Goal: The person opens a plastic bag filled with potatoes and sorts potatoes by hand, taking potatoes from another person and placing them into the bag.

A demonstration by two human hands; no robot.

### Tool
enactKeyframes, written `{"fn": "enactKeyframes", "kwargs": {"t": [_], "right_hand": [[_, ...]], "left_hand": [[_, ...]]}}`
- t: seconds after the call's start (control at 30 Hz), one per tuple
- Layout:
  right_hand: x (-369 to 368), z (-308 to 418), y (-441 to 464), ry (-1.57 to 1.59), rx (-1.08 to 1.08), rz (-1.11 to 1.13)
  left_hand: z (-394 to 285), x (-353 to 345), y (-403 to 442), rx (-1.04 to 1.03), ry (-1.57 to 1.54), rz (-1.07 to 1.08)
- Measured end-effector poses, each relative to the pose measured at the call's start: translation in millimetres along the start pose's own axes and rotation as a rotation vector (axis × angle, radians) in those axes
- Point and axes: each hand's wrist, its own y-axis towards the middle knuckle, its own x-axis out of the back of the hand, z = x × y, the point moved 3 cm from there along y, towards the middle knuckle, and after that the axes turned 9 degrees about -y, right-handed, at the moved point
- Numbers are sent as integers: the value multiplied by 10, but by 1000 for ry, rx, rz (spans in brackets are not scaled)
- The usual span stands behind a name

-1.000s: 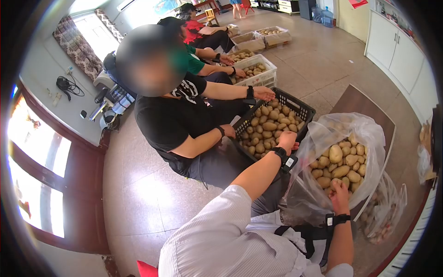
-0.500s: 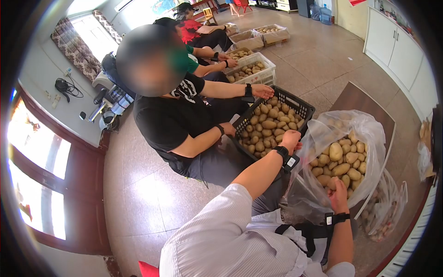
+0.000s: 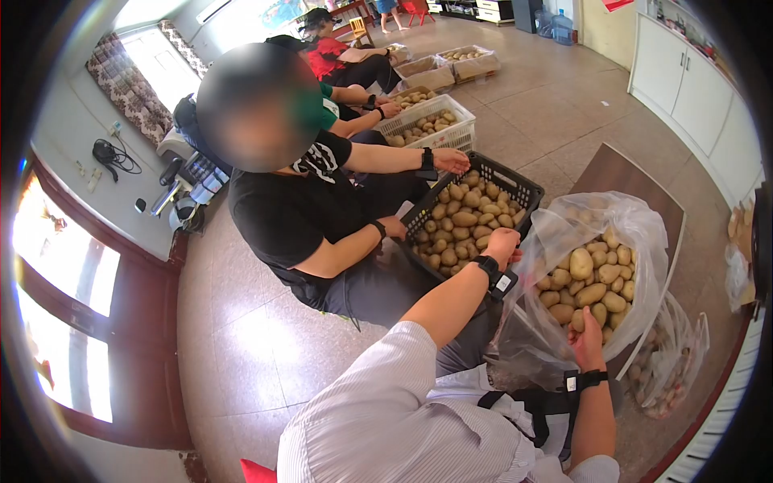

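Note:
My left hand (image 3: 503, 248) is at the near right rim of a black plastic crate (image 3: 535, 193) heaped with brown potatoes (image 3: 465, 218). Its fingers are curled, and what they hold, if anything, is hidden. Lower right, my right hand (image 3: 587, 338) closes on a potato (image 3: 578, 319) at the near edge of an open clear plastic bag (image 3: 648, 233). Inside that bag lie many larger, yellowish potatoes (image 3: 590, 295). A co-worker's hand (image 3: 451, 161) is at the crate's far corner, and their other hand (image 3: 394, 227) is by its left side.
A brown board (image 3: 636, 181) lies under and behind the bag. Beside it stands a smaller clear bag (image 3: 664, 362) with small items. Further off, other people sit by a white crate (image 3: 463, 129) and boxes (image 3: 467, 63) of potatoes. White cabinets (image 3: 680, 80) line the right wall.
The view has shifted slightly. Both my hands stay in nearly the same places, the left at the crate rim, the right at the potato. The seated co-worker has barely moved.

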Motion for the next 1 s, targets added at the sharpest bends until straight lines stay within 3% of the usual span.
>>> {"fn": "enactKeyframes", "kwargs": {"t": [1.0], "right_hand": [[-4,29,-35,-70,12,-39]], "left_hand": [[-4,-2,-14,64,63,32]]}}
